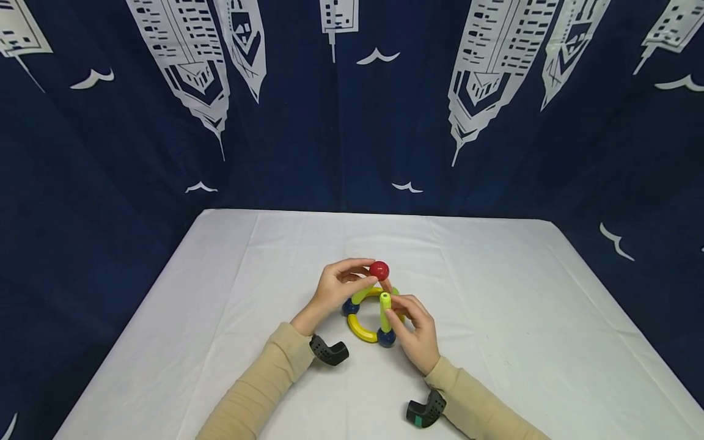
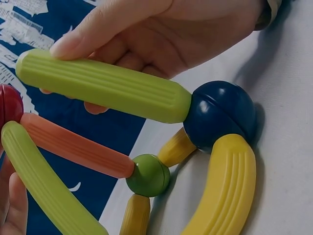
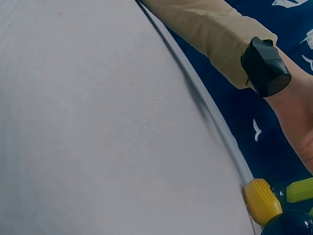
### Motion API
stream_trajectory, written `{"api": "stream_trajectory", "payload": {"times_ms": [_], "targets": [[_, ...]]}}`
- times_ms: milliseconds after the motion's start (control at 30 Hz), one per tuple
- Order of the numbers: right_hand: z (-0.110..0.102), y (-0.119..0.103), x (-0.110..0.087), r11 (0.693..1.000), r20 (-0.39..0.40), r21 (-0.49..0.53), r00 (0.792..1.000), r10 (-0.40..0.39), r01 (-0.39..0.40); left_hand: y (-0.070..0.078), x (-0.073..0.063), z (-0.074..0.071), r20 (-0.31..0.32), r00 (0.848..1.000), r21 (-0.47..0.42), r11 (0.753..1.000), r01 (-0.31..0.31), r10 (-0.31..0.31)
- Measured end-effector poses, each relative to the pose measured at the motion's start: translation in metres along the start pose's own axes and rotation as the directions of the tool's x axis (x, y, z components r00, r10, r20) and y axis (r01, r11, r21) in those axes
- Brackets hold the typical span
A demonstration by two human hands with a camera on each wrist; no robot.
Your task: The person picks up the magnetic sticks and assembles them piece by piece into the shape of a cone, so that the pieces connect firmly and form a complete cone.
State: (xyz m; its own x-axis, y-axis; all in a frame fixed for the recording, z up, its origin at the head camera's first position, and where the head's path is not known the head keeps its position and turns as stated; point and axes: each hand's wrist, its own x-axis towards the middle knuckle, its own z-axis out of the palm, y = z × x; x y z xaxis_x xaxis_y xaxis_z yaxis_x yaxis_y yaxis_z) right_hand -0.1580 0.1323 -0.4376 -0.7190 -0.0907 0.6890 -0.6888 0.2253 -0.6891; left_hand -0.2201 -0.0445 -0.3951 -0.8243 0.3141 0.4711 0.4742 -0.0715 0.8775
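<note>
In the head view, my left hand [image 1: 334, 287] holds a red ball [image 1: 379, 271] between thumb and fingers. The thumb and fingers of my right hand [image 1: 419, 333] pinch an upright light green stick [image 1: 385, 313] whose lower end meets a dark blue ball [image 1: 386, 338]. Curved yellow sticks [image 1: 360, 330] link the balls into a ring on the table. In the left wrist view, an orange stick [image 2: 78, 146] runs from a green ball [image 2: 148, 175] to the red ball [image 2: 10, 104]. A curved light green stick [image 2: 49, 183] also reaches the red ball. The pinched stick's free end stands apart from it.
A white cloth covers the table [image 1: 275, 256]. Behind it hangs a dark blue curtain [image 1: 341, 140] printed with white buildings and birds. Black bands sit by both wrists, one near the left cuff [image 1: 329, 351] and one near the right [image 1: 426, 410].
</note>
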Motion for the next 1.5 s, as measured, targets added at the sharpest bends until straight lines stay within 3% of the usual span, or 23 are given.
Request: {"api": "stream_trajectory", "payload": {"times_ms": [700,1000,1267,1500], "targets": [[0.003,0.002,0.003,0.998,0.004,-0.05,1.0,0.026,-0.026,0.002,-0.001,0.003,0.043,0.999,-0.027,0.999,-0.027,0.028],[0.003,0.003,0.003,0.999,-0.019,-0.035,1.0,0.025,-0.026,0.0,-0.001,0.002,0.107,0.993,-0.025,0.998,-0.049,0.051],[0.003,0.005,0.003,0.997,-0.028,-0.039,0.997,0.066,-0.067,-0.028,0.001,-0.001,0.097,0.994,-0.013,0.999,-0.04,0.041],[0.007,0.004,0.006,0.997,0.058,-0.035,0.996,0.068,-0.066,0.001,0.001,-0.005,0.089,0.995,-0.012,0.999,-0.034,0.035]]}}
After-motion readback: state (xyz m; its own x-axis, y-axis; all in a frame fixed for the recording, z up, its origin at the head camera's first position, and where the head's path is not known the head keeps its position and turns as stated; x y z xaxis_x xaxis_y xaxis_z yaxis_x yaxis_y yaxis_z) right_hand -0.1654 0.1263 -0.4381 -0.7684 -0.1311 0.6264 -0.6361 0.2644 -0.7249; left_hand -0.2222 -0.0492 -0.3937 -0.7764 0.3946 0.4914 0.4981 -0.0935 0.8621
